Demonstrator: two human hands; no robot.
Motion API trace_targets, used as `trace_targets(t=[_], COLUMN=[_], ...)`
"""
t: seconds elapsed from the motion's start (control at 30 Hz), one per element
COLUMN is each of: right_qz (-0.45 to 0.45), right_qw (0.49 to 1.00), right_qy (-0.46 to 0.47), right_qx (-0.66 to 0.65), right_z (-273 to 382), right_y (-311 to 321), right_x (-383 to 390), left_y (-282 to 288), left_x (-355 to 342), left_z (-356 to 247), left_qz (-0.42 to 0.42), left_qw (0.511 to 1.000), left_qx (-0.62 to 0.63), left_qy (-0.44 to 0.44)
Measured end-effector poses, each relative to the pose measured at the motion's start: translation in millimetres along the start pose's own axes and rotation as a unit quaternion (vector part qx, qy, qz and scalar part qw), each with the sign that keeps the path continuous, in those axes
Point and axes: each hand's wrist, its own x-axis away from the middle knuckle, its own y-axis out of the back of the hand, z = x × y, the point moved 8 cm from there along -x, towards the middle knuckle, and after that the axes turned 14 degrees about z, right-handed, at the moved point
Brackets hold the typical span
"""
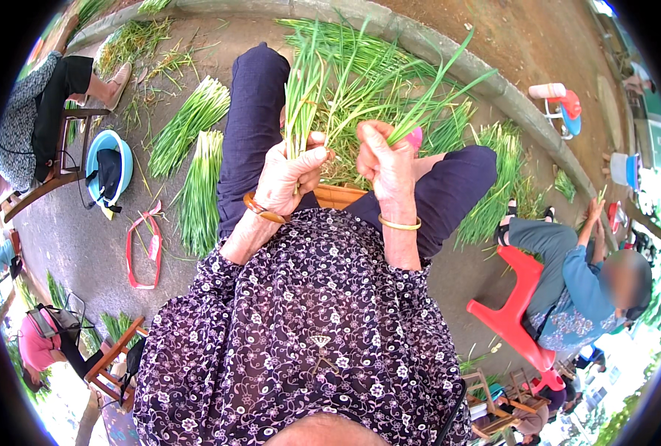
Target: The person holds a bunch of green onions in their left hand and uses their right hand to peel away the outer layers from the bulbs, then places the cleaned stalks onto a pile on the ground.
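Observation:
My left hand [295, 172] grips an upright bunch of green leafy stalks [300, 97] with pale lower ends. Just to its right, my right hand [382, 160] is closed in a pinch on a few longer green stalks [427, 104] that fan toward the upper right. Below and behind both hands, between my knees, is an orange woven basket [338, 195] under a heap of tangled, partly yellowed leaves [345, 167]. A small pink object beside my right hand is mostly hidden.
Green bundles [200, 193] lie left of me, near a red strap loop [130, 253] and a blue basin [122, 178] holding something black. A seated person [22, 126] is at left, another [583, 297] on a red plastic seat [509, 312] at right. A curb [531, 126] curves across the top.

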Motion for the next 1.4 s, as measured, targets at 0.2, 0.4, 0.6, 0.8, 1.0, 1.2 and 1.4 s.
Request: trace_targets(t=[0.2, 0.4, 0.6, 0.8, 1.0, 1.2, 1.4], right_qz=[0.042, 0.043, 0.057, 0.068, 0.055, 0.041, 0.069], right_qw=[0.997, 0.988, 0.989, 0.989, 0.994, 0.998, 0.994], right_qy=[-0.054, -0.067, -0.061, -0.056, -0.046, -0.044, -0.050], right_qx=[0.033, 0.136, 0.123, 0.115, 0.087, 0.006, -0.072], right_z=[-17, -7, -6, -9, -13, -18, -30], right_y=[-15, -25, -26, -24, -16, -11, -12], right_x=[5, 5, 6, 4, 4, -1, -8], left_y=[-3, -7, -7, -6, -6, -5, -10], left_x=[-1, 0, -1, -1, -2, -1, 1], left_z=[-1, 6, 7, 2, -2, -2, -3], left_qz=[0.017, 0.048, 0.049, 0.043, 0.025, 0.026, 0.026], left_qw=[0.999, 0.998, 0.998, 0.998, 0.999, 0.997, 0.993], left_qx=[0.029, 0.009, -0.008, -0.031, -0.048, -0.071, -0.114], left_qy=[-0.004, 0.032, 0.024, 0.015, -0.002, -0.003, 0.002])
